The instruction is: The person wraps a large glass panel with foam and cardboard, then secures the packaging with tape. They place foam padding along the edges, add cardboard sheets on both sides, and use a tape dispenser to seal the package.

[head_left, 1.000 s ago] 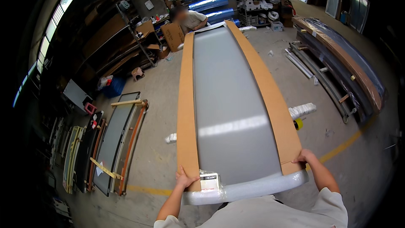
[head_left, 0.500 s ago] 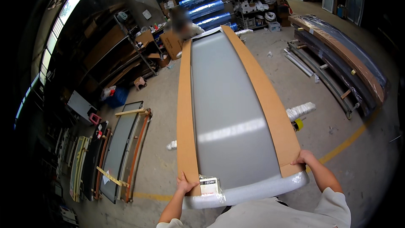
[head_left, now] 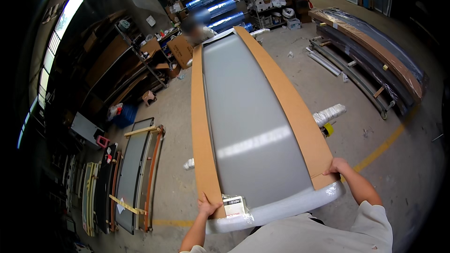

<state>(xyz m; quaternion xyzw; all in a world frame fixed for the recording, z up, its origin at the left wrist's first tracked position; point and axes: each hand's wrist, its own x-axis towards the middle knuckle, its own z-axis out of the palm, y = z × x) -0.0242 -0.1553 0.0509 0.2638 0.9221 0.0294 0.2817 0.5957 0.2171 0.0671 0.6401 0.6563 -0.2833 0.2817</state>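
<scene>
A long grey panel (head_left: 251, 126) edged with cardboard strips (head_left: 202, 126) runs from the bottom centre of the frame to the top centre, already lifted off the floor and level. The left hand (head_left: 207, 206) and right hand (head_left: 338, 165) curl closed over its near corners, while another person (head_left: 199, 33) at the top seems to hold the far end; setting it down is not yet done.

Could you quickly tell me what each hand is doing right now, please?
Left hand: closed on the near left corner of the long grey panel.
Right hand: closed on its near right corner.
</scene>
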